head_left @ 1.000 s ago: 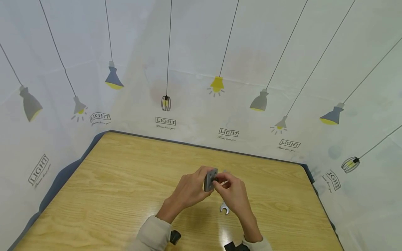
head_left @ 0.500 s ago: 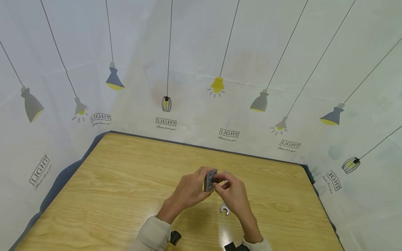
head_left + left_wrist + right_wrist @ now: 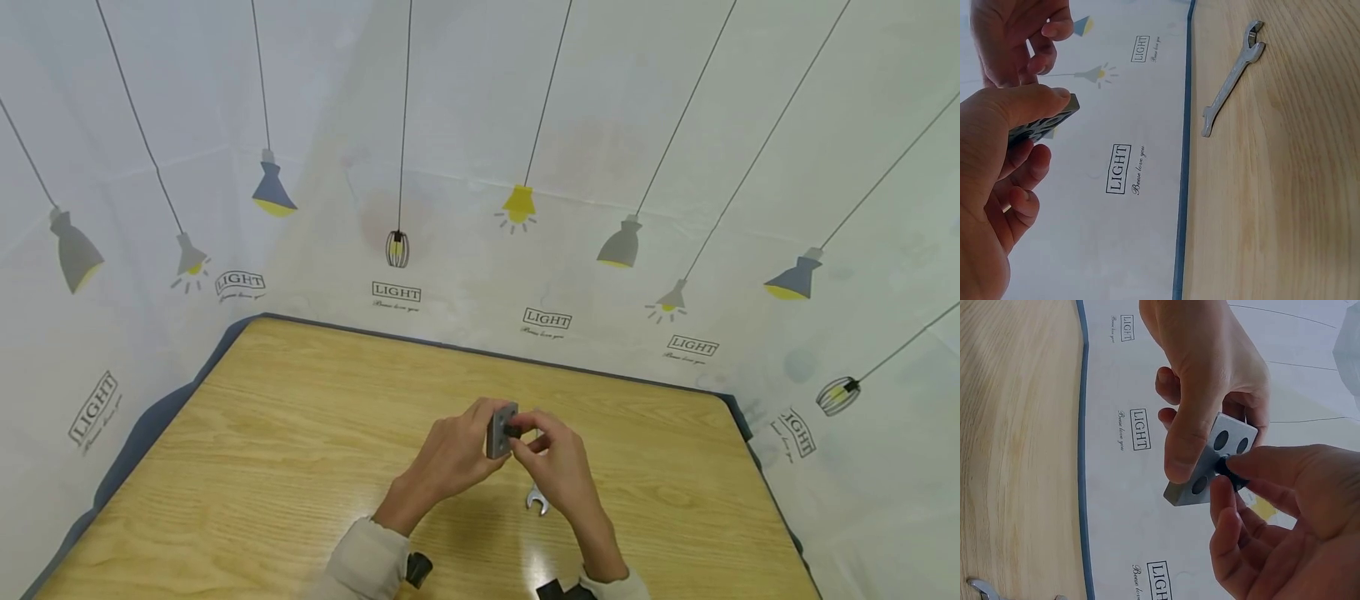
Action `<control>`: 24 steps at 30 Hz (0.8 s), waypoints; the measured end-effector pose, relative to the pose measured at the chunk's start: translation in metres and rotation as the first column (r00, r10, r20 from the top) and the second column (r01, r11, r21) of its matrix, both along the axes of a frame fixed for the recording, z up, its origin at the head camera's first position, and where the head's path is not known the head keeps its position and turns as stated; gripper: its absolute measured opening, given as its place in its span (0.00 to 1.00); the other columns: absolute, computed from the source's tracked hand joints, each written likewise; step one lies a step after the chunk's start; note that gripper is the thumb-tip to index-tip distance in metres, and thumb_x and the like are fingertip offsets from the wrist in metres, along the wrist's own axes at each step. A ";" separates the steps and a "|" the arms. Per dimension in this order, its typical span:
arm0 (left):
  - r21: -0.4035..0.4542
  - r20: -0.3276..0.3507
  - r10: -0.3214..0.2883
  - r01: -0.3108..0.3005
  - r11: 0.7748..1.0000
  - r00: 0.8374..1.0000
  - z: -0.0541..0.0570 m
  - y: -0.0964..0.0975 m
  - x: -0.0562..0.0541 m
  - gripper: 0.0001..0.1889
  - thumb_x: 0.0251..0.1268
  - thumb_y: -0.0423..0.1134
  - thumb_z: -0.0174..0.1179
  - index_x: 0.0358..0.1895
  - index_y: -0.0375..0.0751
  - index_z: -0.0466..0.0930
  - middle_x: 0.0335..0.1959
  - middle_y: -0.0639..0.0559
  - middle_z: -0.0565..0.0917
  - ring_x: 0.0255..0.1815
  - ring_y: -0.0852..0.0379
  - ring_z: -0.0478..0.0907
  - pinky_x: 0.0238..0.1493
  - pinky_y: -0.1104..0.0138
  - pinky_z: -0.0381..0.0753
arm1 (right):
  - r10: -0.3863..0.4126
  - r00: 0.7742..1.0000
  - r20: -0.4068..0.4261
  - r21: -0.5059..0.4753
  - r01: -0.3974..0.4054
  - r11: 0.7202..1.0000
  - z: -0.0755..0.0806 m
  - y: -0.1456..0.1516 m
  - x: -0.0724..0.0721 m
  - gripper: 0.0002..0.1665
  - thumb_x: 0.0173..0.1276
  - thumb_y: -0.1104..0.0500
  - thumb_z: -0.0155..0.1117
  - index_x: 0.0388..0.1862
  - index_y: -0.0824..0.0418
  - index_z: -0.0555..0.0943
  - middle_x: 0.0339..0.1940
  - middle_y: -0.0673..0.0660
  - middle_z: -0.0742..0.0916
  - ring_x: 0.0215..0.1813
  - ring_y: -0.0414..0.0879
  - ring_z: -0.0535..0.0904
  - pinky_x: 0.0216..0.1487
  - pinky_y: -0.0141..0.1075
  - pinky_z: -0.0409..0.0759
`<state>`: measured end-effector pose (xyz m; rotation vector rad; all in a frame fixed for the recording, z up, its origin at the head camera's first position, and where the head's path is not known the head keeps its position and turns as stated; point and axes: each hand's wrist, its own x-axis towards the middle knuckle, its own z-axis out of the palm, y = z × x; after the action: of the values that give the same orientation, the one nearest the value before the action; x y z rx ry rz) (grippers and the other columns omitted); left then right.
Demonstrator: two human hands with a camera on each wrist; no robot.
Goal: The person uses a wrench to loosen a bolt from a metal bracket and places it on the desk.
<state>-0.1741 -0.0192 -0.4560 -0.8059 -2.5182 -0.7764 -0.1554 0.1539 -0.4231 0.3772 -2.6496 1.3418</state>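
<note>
My left hand (image 3: 453, 454) grips a grey metal block (image 3: 1211, 461) by its edges, raised above the table. Several round holes pierce its flat face, which is turned toward my right hand (image 3: 561, 467). Between right thumb and fingertips I pinch a black bolt (image 3: 1235, 479), set at a hole near the middle of that face. Its shank is hidden in the block and behind my fingers. In the left wrist view the block's other side (image 3: 1038, 129) looks dark, with holes showing beneath my thumb. A silver open-ended wrench (image 3: 1235, 78) lies on the table below the hands.
The wooden table (image 3: 300, 400) has a dark blue border along its far edge. White sheeting (image 3: 465, 100) printed with hanging lamps stands around the back and sides. Black camera mounts (image 3: 418, 568) sit at both wrists.
My right fingertips have shifted slightly on the bolt, so more of its black head shows than a second ago. The left hand and block stay nearly still, and the wrench has not moved.
</note>
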 end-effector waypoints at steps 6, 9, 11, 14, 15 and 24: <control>-0.006 0.006 0.012 -0.012 1.000 1.000 -0.001 -0.002 0.000 0.34 0.53 0.44 0.75 0.63 0.42 0.69 0.49 0.50 0.82 0.29 0.62 0.81 0.25 0.73 0.75 | -0.040 0.994 0.097 0.006 0.040 0.999 0.000 0.001 -0.002 0.22 0.67 0.52 0.69 0.56 0.60 0.80 0.39 0.56 0.86 0.29 0.43 0.81 0.26 0.32 0.75; -0.002 0.003 0.013 -0.013 1.000 1.000 -0.001 -0.002 0.000 0.34 0.53 0.44 0.75 0.63 0.42 0.69 0.49 0.50 0.81 0.30 0.61 0.81 0.25 0.72 0.75 | -0.051 0.994 0.101 -0.005 0.051 0.999 -0.001 0.000 -0.002 0.17 0.68 0.51 0.67 0.50 0.60 0.83 0.36 0.56 0.87 0.27 0.45 0.82 0.26 0.32 0.76; 0.003 -0.001 0.013 -0.013 1.000 1.000 -0.001 -0.002 0.000 0.34 0.54 0.43 0.75 0.62 0.42 0.69 0.49 0.50 0.81 0.29 0.62 0.81 0.25 0.72 0.75 | -0.054 0.993 0.101 -0.010 0.055 0.998 -0.002 -0.001 -0.002 0.14 0.68 0.52 0.68 0.46 0.60 0.84 0.33 0.56 0.88 0.27 0.46 0.83 0.26 0.32 0.77; 0.012 -0.001 0.011 -0.011 1.000 1.000 -0.002 -0.001 0.000 0.33 0.54 0.43 0.74 0.62 0.43 0.69 0.48 0.51 0.81 0.28 0.62 0.80 0.24 0.71 0.75 | -0.056 0.993 0.100 -0.012 0.057 0.998 -0.003 -0.002 -0.002 0.13 0.67 0.53 0.69 0.44 0.61 0.85 0.30 0.55 0.87 0.26 0.48 0.83 0.25 0.32 0.78; 0.013 -0.001 0.010 -0.010 1.000 1.000 -0.002 -0.001 0.000 0.33 0.54 0.43 0.74 0.62 0.43 0.69 0.48 0.51 0.81 0.28 0.62 0.80 0.24 0.72 0.75 | -0.056 0.993 0.099 -0.011 0.058 0.998 -0.003 -0.002 -0.002 0.13 0.67 0.53 0.69 0.43 0.62 0.85 0.29 0.55 0.87 0.26 0.49 0.84 0.25 0.32 0.78; 0.002 0.008 0.002 -0.002 1.000 1.000 -0.002 -0.001 0.000 0.34 0.55 0.43 0.74 0.63 0.43 0.69 0.50 0.50 0.81 0.27 0.63 0.79 0.24 0.73 0.73 | -0.073 0.994 0.086 -0.003 0.074 0.997 -0.003 -0.005 -0.003 0.10 0.68 0.57 0.68 0.40 0.63 0.86 0.26 0.53 0.87 0.24 0.43 0.81 0.25 0.32 0.78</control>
<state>-0.1742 -0.0201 -0.4580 -0.8016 -2.5245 -0.7830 -0.1586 0.1492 -0.4258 0.2234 -2.6988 1.3734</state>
